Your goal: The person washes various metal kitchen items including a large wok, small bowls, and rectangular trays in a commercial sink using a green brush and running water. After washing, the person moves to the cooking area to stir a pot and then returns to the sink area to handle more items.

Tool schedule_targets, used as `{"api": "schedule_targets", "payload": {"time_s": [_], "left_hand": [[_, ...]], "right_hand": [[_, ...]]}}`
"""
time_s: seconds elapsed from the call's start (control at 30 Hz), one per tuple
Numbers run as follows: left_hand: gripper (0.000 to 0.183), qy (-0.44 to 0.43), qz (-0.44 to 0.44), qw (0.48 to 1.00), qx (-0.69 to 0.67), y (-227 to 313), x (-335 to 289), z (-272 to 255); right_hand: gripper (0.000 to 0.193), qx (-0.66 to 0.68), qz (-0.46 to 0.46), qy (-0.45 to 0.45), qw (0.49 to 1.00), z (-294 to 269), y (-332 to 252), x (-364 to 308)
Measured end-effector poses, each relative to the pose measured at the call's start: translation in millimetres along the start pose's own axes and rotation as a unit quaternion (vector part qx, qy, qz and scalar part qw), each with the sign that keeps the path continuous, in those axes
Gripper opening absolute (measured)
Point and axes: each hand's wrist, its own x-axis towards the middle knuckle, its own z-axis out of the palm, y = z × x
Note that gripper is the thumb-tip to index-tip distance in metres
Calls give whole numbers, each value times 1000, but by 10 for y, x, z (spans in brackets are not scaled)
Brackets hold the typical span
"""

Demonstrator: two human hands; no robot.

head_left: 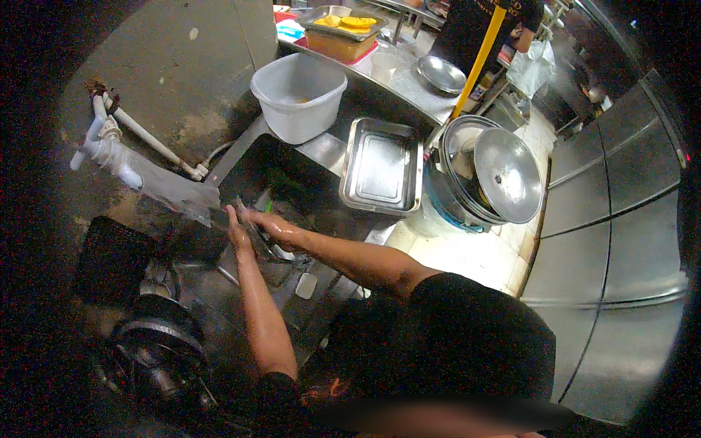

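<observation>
Both my wet hands are over a dark sink, at the lower end of a clear plastic sleeve that hangs from the wall tap. My left hand is seen edge-on, one finger pointing up; its other fingers are hidden. Close beside it, my right hand is curled round something I cannot make out. Shiny metal shows just below the right hand, but its kind is unclear. Behind the hands, green leafy scraps lie in the sink.
A white tub and a steel tray stand at the sink's far side. Right of them are a large pot and a round metal lid. Dark pans lie lower left. Another person stands at the back.
</observation>
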Motion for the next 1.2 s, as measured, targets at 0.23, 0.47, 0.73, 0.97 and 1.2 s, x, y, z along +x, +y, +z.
{"api": "schedule_targets", "payload": {"time_s": [0.23,0.47,0.73,0.97,1.2], "left_hand": [[69,23,0,998,54,291,-140,362],[60,119,-71,857,497,-1425,34,-1011],[52,106,-205,770,594,-2364,-490,-1595],[45,141,-19,834,532,-1603,3,-1317],[48,91,298,776,548,-419,129,-468]], "right_hand": [[35,-181,-105,-33,977,-144,-591,-418],[37,-372,-178,-30,911,-410,-2267,-1862],[32,-712,-145,143,672,-1348,-1305,-2248],[45,-746,-62,179,638,-1580,-875,-2115],[52,-613,-266,-18,744,-514,-855,-1427]]}}
